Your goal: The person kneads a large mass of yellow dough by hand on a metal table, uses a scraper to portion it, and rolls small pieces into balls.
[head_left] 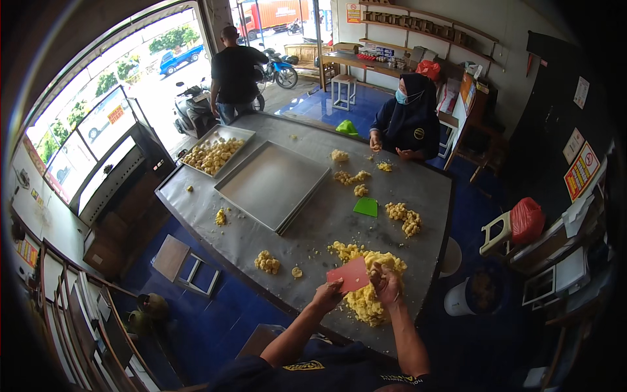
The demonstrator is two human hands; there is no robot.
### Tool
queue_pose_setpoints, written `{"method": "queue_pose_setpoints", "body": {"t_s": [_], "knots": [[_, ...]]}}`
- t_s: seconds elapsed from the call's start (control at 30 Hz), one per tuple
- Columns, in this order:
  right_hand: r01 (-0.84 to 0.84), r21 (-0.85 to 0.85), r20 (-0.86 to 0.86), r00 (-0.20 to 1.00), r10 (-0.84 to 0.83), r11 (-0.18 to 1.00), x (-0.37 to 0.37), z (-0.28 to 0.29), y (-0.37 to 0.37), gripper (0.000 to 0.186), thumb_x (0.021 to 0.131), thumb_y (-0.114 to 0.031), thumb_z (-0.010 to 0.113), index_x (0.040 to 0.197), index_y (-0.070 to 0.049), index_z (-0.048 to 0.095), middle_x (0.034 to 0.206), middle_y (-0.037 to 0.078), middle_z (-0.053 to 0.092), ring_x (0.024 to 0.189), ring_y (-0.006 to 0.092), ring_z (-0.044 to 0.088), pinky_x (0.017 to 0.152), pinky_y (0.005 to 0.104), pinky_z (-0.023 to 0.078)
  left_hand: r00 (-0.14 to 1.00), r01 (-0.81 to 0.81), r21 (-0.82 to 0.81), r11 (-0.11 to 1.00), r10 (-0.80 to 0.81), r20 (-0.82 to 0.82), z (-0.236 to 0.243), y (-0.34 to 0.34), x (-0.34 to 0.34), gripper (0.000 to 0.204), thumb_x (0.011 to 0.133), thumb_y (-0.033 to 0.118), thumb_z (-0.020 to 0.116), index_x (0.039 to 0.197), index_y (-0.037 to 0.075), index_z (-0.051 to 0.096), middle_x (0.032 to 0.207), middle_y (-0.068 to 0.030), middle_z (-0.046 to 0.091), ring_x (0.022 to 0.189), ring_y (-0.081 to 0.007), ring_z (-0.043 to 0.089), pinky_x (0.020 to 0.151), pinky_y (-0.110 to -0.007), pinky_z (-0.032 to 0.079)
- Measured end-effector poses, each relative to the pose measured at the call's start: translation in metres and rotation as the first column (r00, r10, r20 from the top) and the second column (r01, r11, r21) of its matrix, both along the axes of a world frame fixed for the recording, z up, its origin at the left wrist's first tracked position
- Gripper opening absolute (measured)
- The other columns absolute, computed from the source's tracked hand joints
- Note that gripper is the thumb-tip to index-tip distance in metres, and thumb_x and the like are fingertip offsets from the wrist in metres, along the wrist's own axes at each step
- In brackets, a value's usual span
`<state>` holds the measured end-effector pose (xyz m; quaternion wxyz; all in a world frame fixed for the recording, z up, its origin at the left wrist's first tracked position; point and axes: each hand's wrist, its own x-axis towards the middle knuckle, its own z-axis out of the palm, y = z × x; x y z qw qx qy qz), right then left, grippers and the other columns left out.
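Observation:
My left hand (pixel 328 296) is closed on the edge of a flat pink dough scraper (pixel 351 274), tilted beside a large crumbly heap of yellow dough (pixel 369 308) near the table's front edge. Over the right part of that heap, my right hand (pixel 388 287) has its fingers curled round a bit of dough, partly hidden by the fingers. To the left of the scraper lie a small cluster of dough balls (pixel 266 262) and a single flattened piece (pixel 297 272). Beyond the heap are a green scraper (pixel 366 207) and another cluster of dough pieces (pixel 403 219).
Stacked metal trays (pixel 273 183) lie mid-table; a tray of dough balls (pixel 213 155) stands behind them. Across the metal table (pixel 307 251), a masked co-worker (pixel 410 121) handles dough. Another person (pixel 236 78) stands near motorbikes. A stool (pixel 186 264) is at left, a white bucket (pixel 459 300) at right.

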<state>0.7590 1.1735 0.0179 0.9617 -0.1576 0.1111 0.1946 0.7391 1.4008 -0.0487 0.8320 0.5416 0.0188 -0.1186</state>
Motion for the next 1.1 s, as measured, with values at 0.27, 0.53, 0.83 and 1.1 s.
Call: {"method": "queue_pose_setpoints", "body": {"t_s": [0.27,0.53,0.83,1.1], "knots": [[-0.121,-0.187,-0.087,0.991,0.106,0.975,0.0,-0.019,-0.012,0.028,0.097,-0.017,0.048,0.115,0.003,0.055,0.089,0.011,0.065,0.074,0.0183,0.067,0.069,0.0286,0.058,0.814,-0.25,-0.504,0.827,-0.103,-0.572,0.042,-0.02,-0.013,0.022,0.087,0.01,0.066,0.107,0.004,0.059,0.101,-0.0042,0.062,0.092,-0.0204,0.064,0.074,-0.032,0.055],[-0.151,-0.531,-0.01,0.985,0.173,0.834,0.002,-0.037,0.009,0.054,0.099,-0.041,0.043,0.122,0.007,0.05,0.113,0.017,0.06,0.106,0.026,0.058,0.093,0.0361,0.046,0.983,-0.037,0.314,0.949,0.09,-0.157,0.049,-0.03,-0.014,0.031,0.087,0.018,0.066,0.11,0.001,0.058,0.097,-0.0059,0.068,0.084,-0.0184,0.066,0.071,-0.031,0.054],[-0.054,-0.998,-0.062,0.916,0.396,-0.029,-0.022,0.0,0.041,0.066,0.095,-0.052,0.045,0.122,0.008,0.048,0.119,0.026,0.057,0.112,0.0354,0.055,0.094,0.0394,0.041,0.936,-0.345,0.744,0.572,0.154,0.316,0.09,-0.048,-0.02,0.029,0.084,0.016,0.063,0.107,0.0,0.056,0.092,-0.0238,0.066,0.085,-0.039,0.066,0.072,-0.043,0.052],[0.111,-0.991,0.127,0.951,0.281,0.074,-0.018,-0.012,0.039,0.053,0.097,-0.045,0.045,0.12,0.002,0.055,0.109,0.018,0.063,0.103,0.0262,0.06,0.088,0.0338,0.045,0.928,-0.35,0.723,0.596,0.116,0.353,0.1,-0.052,-0.021,0.027,0.085,0.017,0.063,0.104,0.0,0.055,0.088,-0.0233,0.066,0.082,-0.0394,0.066,0.069,-0.043,0.052]]}}
